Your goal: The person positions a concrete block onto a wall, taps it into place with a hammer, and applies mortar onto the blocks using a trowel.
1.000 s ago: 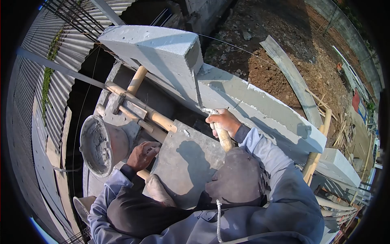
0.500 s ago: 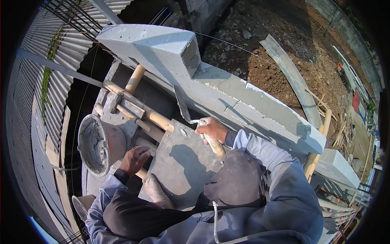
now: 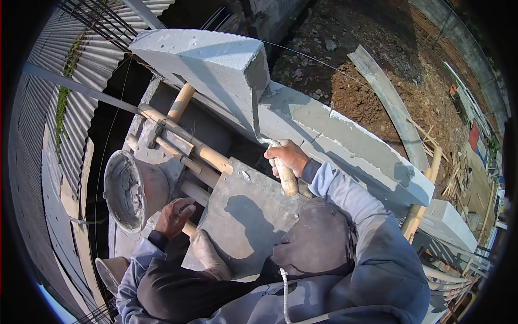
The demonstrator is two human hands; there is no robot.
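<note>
My right hand (image 3: pixel 288 160) is wrapped round the wooden handle of a trowel (image 3: pixel 288 181). The trowel's thin blade stands up beside the cut end of a raised white block (image 3: pixel 202 51), at the step above the lower blocks (image 3: pixel 345 132). My left hand (image 3: pixel 175 217) hangs over my knee with its fingers bent and apart, holding nothing. Just left of it a tilted bucket (image 3: pixel 151 189) has grey mortar (image 3: pixel 128 191) inside.
A grey board (image 3: pixel 243 216) lies under my bare foot (image 3: pixel 208 255). Bamboo poles (image 3: pixel 199 154) cross an opening beside the wall. A string runs over the blocks. Corrugated roofing (image 3: pixel 97 65) is at the left, and rubble and soil (image 3: pixel 359 100) lie beyond the wall.
My right hand has shifted slightly right and upward, bringing the trowel blade from the wall's near side to the raised block's end. The left hand has barely moved.
</note>
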